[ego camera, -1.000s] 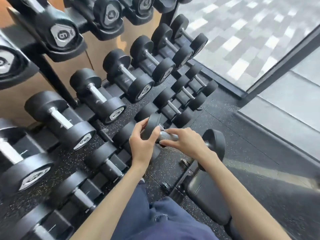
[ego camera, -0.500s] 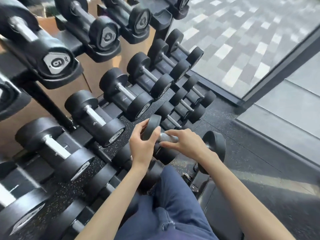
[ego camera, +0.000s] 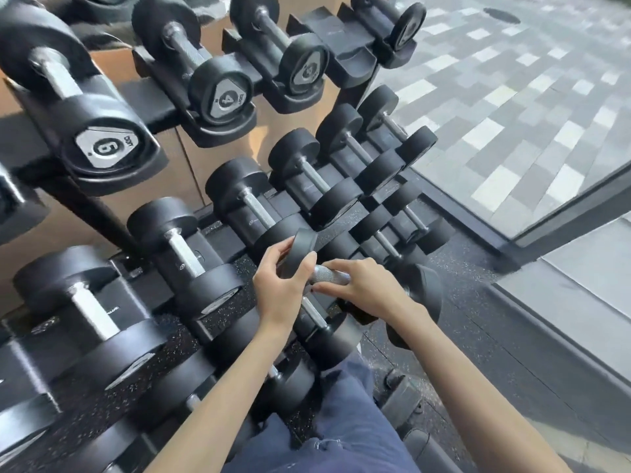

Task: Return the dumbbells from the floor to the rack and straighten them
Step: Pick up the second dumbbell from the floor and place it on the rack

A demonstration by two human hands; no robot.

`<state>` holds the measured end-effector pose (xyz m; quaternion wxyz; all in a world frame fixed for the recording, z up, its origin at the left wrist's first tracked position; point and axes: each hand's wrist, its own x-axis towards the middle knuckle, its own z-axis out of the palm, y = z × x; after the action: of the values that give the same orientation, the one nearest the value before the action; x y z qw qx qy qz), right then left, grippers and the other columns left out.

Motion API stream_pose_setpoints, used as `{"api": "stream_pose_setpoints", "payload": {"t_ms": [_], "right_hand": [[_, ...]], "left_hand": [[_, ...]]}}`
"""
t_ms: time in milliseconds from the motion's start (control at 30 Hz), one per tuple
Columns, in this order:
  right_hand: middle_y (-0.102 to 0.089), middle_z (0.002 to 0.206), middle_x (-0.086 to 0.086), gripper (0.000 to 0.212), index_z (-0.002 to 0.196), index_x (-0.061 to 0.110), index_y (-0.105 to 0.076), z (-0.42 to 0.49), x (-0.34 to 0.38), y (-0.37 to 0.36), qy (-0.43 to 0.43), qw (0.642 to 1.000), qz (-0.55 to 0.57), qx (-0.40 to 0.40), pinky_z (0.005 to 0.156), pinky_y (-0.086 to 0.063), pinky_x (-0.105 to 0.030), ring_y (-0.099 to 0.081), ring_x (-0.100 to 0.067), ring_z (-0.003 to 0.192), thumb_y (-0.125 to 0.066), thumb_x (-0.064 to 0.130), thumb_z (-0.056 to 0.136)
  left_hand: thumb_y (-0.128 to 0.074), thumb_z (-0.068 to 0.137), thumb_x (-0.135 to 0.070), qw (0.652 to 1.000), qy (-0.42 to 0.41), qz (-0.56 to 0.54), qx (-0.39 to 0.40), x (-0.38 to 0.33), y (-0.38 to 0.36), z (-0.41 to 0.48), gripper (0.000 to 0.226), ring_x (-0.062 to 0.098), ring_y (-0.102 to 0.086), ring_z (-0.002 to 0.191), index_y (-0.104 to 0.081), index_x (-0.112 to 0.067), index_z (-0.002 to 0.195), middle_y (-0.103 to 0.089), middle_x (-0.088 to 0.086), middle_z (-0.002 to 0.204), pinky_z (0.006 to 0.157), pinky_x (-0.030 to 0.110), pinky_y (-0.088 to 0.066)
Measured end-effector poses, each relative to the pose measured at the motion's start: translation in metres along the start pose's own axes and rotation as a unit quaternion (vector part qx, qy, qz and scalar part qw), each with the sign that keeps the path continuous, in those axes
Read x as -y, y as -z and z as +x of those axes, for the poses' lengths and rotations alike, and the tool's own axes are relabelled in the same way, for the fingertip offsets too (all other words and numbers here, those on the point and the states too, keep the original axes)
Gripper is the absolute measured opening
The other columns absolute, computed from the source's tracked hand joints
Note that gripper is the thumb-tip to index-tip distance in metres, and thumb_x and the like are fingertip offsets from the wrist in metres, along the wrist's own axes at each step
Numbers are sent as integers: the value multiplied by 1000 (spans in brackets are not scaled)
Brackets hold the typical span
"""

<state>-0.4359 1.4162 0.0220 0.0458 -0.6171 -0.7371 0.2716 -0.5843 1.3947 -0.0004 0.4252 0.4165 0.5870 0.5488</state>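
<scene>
I hold a black dumbbell with a knurled steel handle in the air, in front of the rack's lower tiers. My left hand grips its left head. My right hand wraps the handle, with the right head showing past my wrist. Below it, several dumbbells lie in the bottom row. The middle row and the top row, with one marked 4 and one marked 6, are also full of dumbbells.
The black rack frame has an unfilled cradle at the upper right. A bench pad and its wheel sit by my right knee. A glass wall with a dark sill runs along the right over speckled rubber floor.
The dumbbell has come up with both hands still on it. My view has risen, so the top row now shows more.
</scene>
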Motion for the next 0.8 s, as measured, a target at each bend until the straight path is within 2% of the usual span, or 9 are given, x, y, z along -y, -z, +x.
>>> {"api": "stream_pose_setpoints", "payload": {"t_ms": [67, 167, 267, 367, 433, 533, 600, 667, 800], "right_hand": [[-66, 81, 7, 50, 110, 43, -58, 17, -22, 14, 6, 1000, -3, 11, 68, -49, -31, -59, -14, 76, -54, 73, 71], [-68, 88, 6, 48, 109, 43, -58, 38, -56, 38, 14, 1000, -10, 24, 70, -49, -32, -61, -15, 82, -54, 72, 72], [-69, 88, 6, 47, 109, 42, -58, 59, -93, 66, 21, 999, -12, 42, 75, -50, -33, -62, -16, 86, -54, 71, 73], [-67, 96, 7, 50, 115, 42, -57, 78, -126, 97, 24, 998, -31, 55, 70, -44, -30, -60, -17, 93, -55, 71, 73], [-66, 92, 7, 51, 117, 39, -57, 88, -146, 115, 36, 997, -43, 52, 65, -39, -28, -60, -17, 93, -56, 68, 75], [-68, 93, 6, 51, 115, 38, -58, 100, -167, 134, 49, 996, -52, 44, 70, -44, -31, -61, -17, 93, -55, 69, 74], [-69, 95, 6, 50, 114, 41, -58, 108, -176, 143, 48, 997, -47, 49, 74, -46, -33, -61, -18, 95, -56, 70, 73], [-68, 101, 4, 49, 113, 44, -57, 114, -182, 150, 45, 997, -36, 56, 77, -47, -34, -60, -21, 99, -56, 70, 72], [-67, 107, 3, 52, 115, 46, -55, 126, -186, 160, 50, 996, -34, 60, 80, -46, -35, -58, -23, 104, -55, 72, 71]], "left_hand": [[-71, 80, -24, 1000, 10, 5, -14, 1, -26, 12, 31, -7, -53, 102, -62, -22, 110, -64, -9, 110, 86, 2, -38], [-71, 80, -20, 999, 17, 13, -32, 0, -69, 29, 29, -15, -52, 97, -61, -23, 107, -63, -12, 106, 85, 1, -36], [-71, 80, -20, 998, 36, 10, -42, -5, -116, 43, 27, -8, -55, 96, -62, -23, 105, -65, -11, 105, 86, 5, -39], [-71, 80, -24, 998, 44, 8, -48, -12, -160, 56, 27, -10, -55, 96, -62, -23, 106, -65, -10, 106, 83, 3, -39], [-70, 79, -29, 998, 49, -3, -49, -17, -185, 63, 29, -10, -55, 99, -61, -28, 106, -64, -11, 108, 83, 2, -38], [-67, 72, -42, 997, 55, -10, -57, -22, -214, 73, 36, 2, -56, 106, -62, -30, 106, -65, -10, 110, 90, 13, -43], [-65, 69, -47, 996, 59, -11, -65, -25, -228, 78, 43, 8, -58, 106, -64, -26, 106, -66, -7, 108, 94, 25, -45], [-63, 65, -51, 995, 60, -17, -84, -29, -236, 83, 47, 10, -59, 104, -64, -25, 104, -67, -7, 106, 95, 29, -46], [-65, 66, -48, 993, 61, -20, -99, -34, -245, 93, 47, 13, -59, 104, -64, -22, 106, -67, -4, 106, 97, 38, -46]]}}
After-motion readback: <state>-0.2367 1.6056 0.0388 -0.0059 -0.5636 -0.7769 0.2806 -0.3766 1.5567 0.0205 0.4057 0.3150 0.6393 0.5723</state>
